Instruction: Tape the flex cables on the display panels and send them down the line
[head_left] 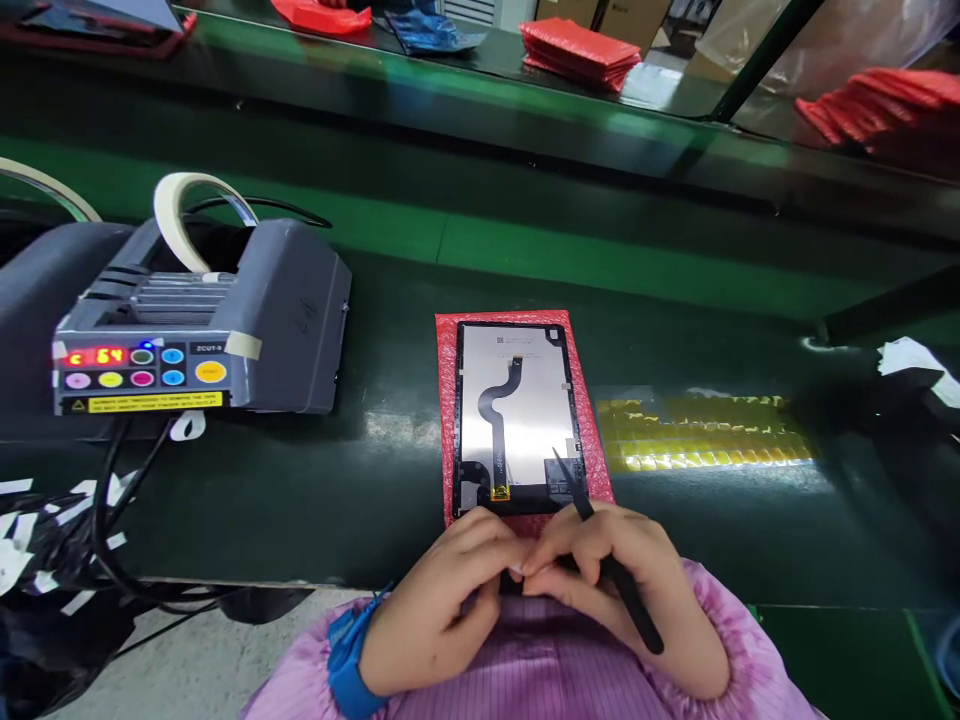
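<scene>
single head-worn view, facing forward and down, close over the screen panel point(540, 410), shelf point(465, 95) farther off

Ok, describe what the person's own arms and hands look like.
The left hand and right hand are ungloved. The left sleeve and right sleeve are pinkish-purple and finely striped, with a gathered cuff visible on the right. A bright blue wristband circles the left wrist.

a dark green workbench point(390, 500) carries a gray tape dispenser point(296, 310) at left, a red bubble pouch point(589, 430) at near center and strips of yellow film point(697, 437) at right; the far shelf point(501, 55) bears a blue bag point(431, 30) and, to its right, stacked red pouches point(579, 50).
</scene>
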